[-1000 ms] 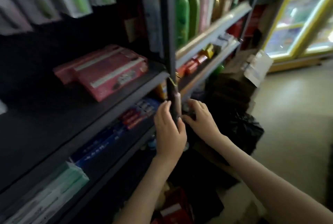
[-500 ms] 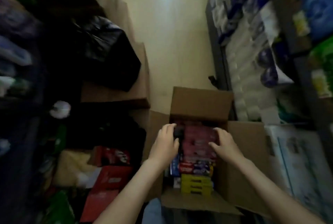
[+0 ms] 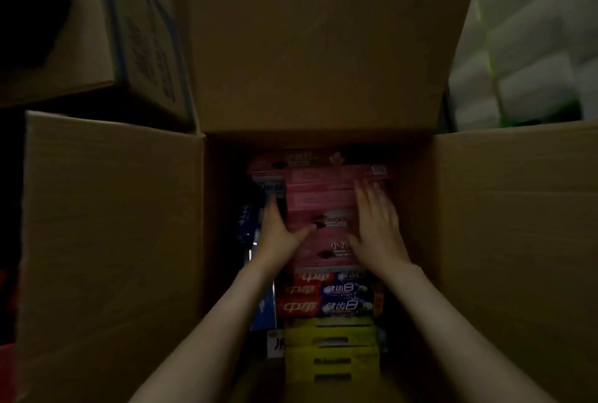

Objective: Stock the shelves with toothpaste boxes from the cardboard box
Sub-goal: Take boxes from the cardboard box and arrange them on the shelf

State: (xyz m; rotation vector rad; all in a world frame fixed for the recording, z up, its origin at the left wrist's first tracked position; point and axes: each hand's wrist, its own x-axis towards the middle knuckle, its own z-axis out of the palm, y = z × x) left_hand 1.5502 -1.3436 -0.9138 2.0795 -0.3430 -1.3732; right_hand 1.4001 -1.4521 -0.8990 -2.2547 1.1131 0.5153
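Left hand (image 3: 279, 234) and right hand (image 3: 375, 227) lie flat, gripping nothing, on pink toothpaste boxes (image 3: 320, 205); I judge them light, stiff; clamp ends.

The cardboard box (image 3: 417, 208) stands open at the centre of the frame, its mouth free from above. The far flap (image 3: 317, 56) rises upright at the top; side flaps (image 3: 110, 224) spread left and right. Inside, pink toothpaste boxes (image 3: 323, 202), red-and-blue boxes (image 3: 326, 297) and yellow boxes (image 3: 330, 351) fill it almost wall to wall, leaving a dark narrow gap along the left inner wall. A second carton (image 3: 139, 30) crowds the upper left, white packs (image 3: 534, 46) the upper right.
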